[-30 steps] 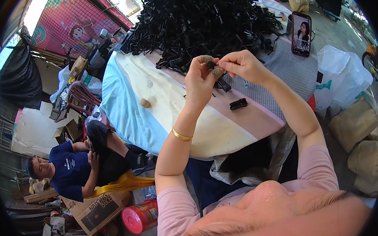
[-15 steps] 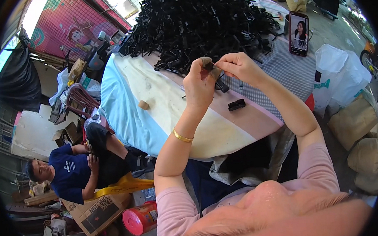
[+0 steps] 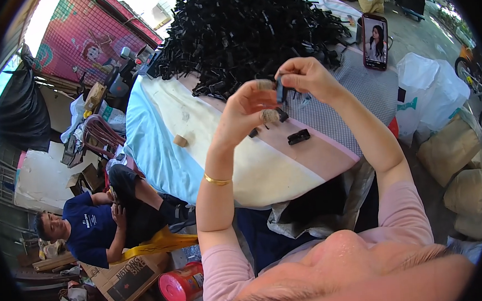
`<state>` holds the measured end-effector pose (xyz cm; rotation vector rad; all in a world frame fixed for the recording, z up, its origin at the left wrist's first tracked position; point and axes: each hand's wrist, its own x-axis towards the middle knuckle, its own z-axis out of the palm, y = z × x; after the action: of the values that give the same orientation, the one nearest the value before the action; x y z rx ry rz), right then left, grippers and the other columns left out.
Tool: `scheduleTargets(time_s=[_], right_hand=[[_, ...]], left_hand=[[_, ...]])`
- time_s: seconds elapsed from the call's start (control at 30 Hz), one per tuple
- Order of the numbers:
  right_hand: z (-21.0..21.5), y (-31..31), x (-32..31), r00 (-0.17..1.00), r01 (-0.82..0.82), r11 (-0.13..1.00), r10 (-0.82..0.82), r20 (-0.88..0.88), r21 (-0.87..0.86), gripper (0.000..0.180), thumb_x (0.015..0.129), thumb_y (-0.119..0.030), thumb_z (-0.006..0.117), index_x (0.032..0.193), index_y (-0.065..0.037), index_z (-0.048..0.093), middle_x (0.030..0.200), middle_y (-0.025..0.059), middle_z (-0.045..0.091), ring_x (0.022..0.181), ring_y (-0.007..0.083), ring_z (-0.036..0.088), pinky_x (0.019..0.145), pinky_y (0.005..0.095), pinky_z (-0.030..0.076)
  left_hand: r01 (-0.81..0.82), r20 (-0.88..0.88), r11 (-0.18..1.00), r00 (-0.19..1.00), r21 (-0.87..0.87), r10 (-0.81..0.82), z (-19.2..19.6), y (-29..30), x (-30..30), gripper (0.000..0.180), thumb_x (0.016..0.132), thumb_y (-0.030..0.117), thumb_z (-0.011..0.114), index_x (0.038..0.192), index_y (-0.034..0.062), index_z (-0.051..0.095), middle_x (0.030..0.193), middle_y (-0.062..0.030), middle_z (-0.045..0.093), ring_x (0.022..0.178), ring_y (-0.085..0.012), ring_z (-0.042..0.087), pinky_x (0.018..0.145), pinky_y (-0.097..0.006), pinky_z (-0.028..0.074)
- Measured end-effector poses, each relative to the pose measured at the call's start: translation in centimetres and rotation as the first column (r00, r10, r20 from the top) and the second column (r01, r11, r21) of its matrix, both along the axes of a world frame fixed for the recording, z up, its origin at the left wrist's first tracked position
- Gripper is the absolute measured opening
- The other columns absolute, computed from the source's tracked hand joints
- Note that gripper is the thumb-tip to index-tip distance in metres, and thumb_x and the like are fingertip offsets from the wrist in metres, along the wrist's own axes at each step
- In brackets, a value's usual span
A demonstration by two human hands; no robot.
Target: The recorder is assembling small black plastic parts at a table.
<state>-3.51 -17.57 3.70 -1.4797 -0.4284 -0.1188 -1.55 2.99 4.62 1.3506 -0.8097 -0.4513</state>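
Observation:
My right hand (image 3: 309,81) pinches a small black plastic piece (image 3: 281,90) between thumb and fingers, holding it upright above the cloth-covered table (image 3: 242,175). Beside it, my left hand (image 3: 244,110) has its thumb and fingers apart, with nothing visible gripped; tan wrapping covers its thumb tip and a fingertip. The left index fingertip comes close to the piece, and whether it touches I cannot tell. Below the hands lies a black clip-like part (image 3: 298,137). Another black part (image 3: 282,115) shows partly behind the left thumb. A large heap of black plastic parts (image 3: 256,33) rises just beyond.
A phone (image 3: 375,42) stands upright at the table's far right. A small tan roll (image 3: 180,140) sits on the left of the cloth. White plastic bags (image 3: 428,92) are at the right. A seated person (image 3: 91,228), a cardboard box (image 3: 127,279) and a red bucket (image 3: 181,284) are at left.
My hands were together, pinching at a small black part. Now the left hand has spread its fingers and shifted left, while the right has risen slightly with the black piece.

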Motion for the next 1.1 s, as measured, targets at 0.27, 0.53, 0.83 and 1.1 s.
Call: scheduleTargets(time_s=[0.27, 0.53, 0.83, 1.1], right_hand=[[-0.5, 0.5, -0.1, 0.990, -0.008, 1.000, 0.010, 0.142, -0.010, 0.020, 0.078, -0.014, 0.066, 0.093, 0.000, 0.063, 0.080, 0.0027, 0.063, 0.074, 0.0074, 0.058, 0.067, 0.0191, 0.048], [-0.6, 1.4, -0.3, 0.994, -0.099, 0.993, 0.097, 0.043, 0.066, 0.022, 0.090, -0.019, 0.049, 0.094, -0.001, 0.062, 0.063, -0.0033, 0.049, 0.053, 0.0021, 0.038, 0.047, 0.0157, 0.030], [-1.5, 2.4, -0.3, 0.946, 0.219, 0.958, -0.162, 0.280, -0.187, 0.013, 0.088, -0.011, 0.049, 0.082, -0.002, 0.056, 0.062, -0.0028, 0.048, 0.055, 0.0029, 0.041, 0.048, 0.0167, 0.033], [-1.2, 2.6, -0.7, 0.951, 0.231, 0.937, -0.160, 0.263, -0.264, 0.013, 0.088, -0.011, 0.051, 0.080, -0.001, 0.055, 0.061, -0.0024, 0.049, 0.054, 0.0039, 0.043, 0.048, 0.0174, 0.036]], left_hand=[[0.032, -0.302, 0.975, 0.948, -0.219, -0.099, -1.8, -1.7, -0.6, 0.026, 0.073, 0.003, 0.066, 0.094, 0.0015, 0.050, 0.091, -0.0110, 0.058, 0.085, -0.0220, 0.060, 0.078, -0.037, 0.053], [-0.172, -0.264, 0.977, 0.955, -0.129, 0.133, -1.6, -1.5, -0.9, 0.013, 0.078, 0.003, 0.058, 0.087, -0.0022, 0.050, 0.084, -0.0103, 0.060, 0.074, -0.0167, 0.062, 0.069, -0.027, 0.053], [-0.397, -0.053, 0.914, 0.918, -0.084, 0.394, -1.7, -2.0, -0.9, 0.015, 0.082, 0.000, 0.054, 0.095, -0.0033, 0.048, 0.089, -0.0108, 0.059, 0.079, -0.0159, 0.061, 0.073, -0.028, 0.051], [-0.437, 0.063, 0.887, 0.891, -0.149, 0.449, -2.1, -2.4, -1.1, 0.016, 0.081, -0.001, 0.058, 0.096, -0.0035, 0.051, 0.087, -0.0078, 0.059, 0.075, -0.0117, 0.058, 0.070, -0.023, 0.050]])
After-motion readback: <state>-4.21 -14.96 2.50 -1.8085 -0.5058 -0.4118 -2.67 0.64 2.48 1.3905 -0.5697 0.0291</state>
